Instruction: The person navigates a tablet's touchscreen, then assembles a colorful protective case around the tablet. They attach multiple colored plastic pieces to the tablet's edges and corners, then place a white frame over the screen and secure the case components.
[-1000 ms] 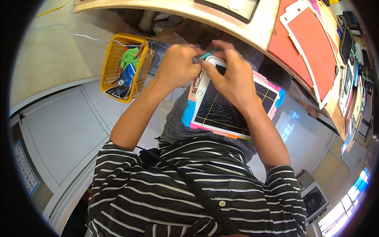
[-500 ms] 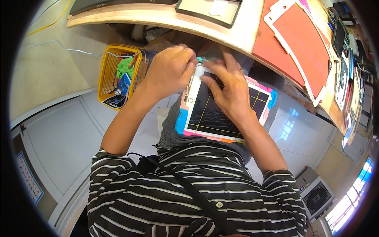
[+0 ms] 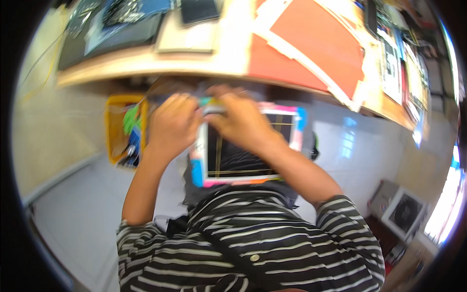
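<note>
A tablet (image 3: 243, 158) with a white frame and dark screen lies across my lap. Thin yellow bands cross its screen, and pink, blue and orange pieces line its edges. At its far left corner, my left hand (image 3: 174, 125) is closed, its fingers curled; what they pinch is hidden. Close beside it, my right hand (image 3: 243, 121) reaches over the same corner, thumb on the near side and fingers bent over the far edge. A small teal piece (image 3: 205, 101) shows between the two hands. Motion blurs the fingertips.
A wooden table (image 3: 228, 61) curves just beyond my hands. On it are orange-red sheets (image 3: 311, 41), a shallow box (image 3: 187, 36) with a dark flat device (image 3: 199, 10), and plastic-wrapped items. A yellow basket (image 3: 112, 129) stands at left on the floor. A boxy appliance (image 3: 404, 214) sits at right.
The whole view has shifted, so the table shows more. My right hand has moved off the screen's middle toward the far left corner, nearer my left hand, which stays closed there.
</note>
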`<state>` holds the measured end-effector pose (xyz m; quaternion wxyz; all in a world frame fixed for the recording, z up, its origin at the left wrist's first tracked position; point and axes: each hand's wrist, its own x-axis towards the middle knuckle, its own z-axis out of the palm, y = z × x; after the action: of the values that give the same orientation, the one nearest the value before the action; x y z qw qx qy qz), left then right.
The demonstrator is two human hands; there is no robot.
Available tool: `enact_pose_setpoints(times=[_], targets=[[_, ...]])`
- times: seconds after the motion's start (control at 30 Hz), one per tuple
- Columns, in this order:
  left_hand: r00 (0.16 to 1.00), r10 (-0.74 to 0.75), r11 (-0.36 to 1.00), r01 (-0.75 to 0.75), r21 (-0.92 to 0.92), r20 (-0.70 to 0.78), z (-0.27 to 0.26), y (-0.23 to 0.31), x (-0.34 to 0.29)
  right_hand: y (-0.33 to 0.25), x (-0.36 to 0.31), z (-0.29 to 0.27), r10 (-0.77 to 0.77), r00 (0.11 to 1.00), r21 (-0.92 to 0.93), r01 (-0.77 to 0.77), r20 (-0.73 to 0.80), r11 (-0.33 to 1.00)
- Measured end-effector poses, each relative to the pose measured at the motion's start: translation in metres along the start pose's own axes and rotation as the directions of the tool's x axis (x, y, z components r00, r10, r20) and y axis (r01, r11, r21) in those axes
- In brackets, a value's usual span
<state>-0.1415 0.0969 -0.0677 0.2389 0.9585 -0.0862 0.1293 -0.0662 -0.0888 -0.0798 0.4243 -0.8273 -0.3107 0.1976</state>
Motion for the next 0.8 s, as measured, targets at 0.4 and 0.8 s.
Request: enact_pose_setpoints(times=[0.4, 0.8], targets=[[0.734, -0.588, 0.401, 0.629, -0.666, 0.340, 0.033, -0.009, -0.006, 0.052, -0.024, -0.064, 0.213, 0.977, -0.065, -0.213, 0.001, 0.975], [0.849, -0.528, 0.472, 0.309, -0.826, 0.016, 0.035, 0.039, -0.012, 0.002, -0.036, -0.105, 0.000, 0.986, 0.024, -0.004, 0.167, 1.000]])
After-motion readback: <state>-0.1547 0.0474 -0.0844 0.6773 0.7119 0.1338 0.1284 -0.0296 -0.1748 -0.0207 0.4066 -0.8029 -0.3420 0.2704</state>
